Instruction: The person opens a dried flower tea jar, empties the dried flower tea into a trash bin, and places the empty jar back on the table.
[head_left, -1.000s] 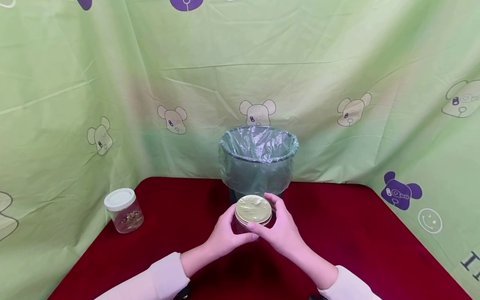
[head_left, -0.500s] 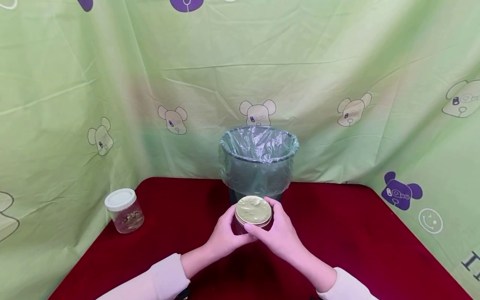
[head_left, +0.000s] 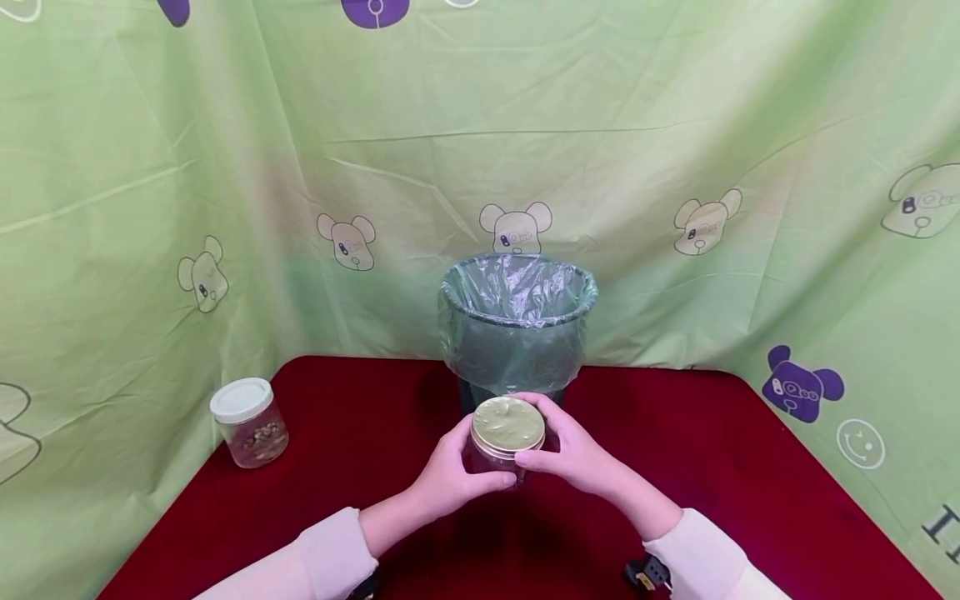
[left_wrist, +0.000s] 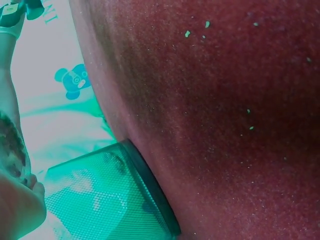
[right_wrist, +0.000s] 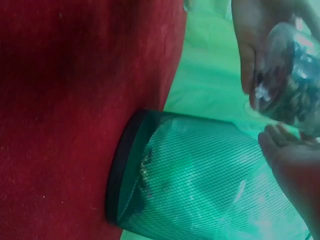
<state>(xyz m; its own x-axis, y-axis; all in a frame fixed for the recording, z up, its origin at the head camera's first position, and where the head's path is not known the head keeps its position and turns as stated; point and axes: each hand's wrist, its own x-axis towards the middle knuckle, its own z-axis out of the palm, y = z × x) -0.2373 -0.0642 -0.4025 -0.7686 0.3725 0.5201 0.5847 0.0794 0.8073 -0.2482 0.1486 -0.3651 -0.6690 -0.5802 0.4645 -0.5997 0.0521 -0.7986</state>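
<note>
A clear jar (head_left: 495, 461) with a wrinkled, dull gold top (head_left: 508, 423) is held up in front of the bin in the head view. My left hand (head_left: 448, 471) grips its left side, thumb across the front. My right hand (head_left: 566, 450) grips it around the upper rim from the right, thumb in front and fingers behind. Small dark pieces show through the jar wall (right_wrist: 302, 80) in the right wrist view, with my right hand (right_wrist: 295, 162) beside it. In the left wrist view, only part of my left hand (left_wrist: 20, 207) shows at the edge.
Behind the hands stands a mesh waste bin (head_left: 517, 346) lined with a clear bag. Another jar (head_left: 251, 425), white-lidded and partly filled, sits at the table's left. Crumbs are scattered on the red tablecloth (head_left: 675, 467). Green printed curtains (head_left: 420, 108) surround the table.
My right hand has turned around the jar's rim, its thumb sliding right and its wrist swinging outward. The left hand keeps its grip; the jar has shifted only slightly.
</note>
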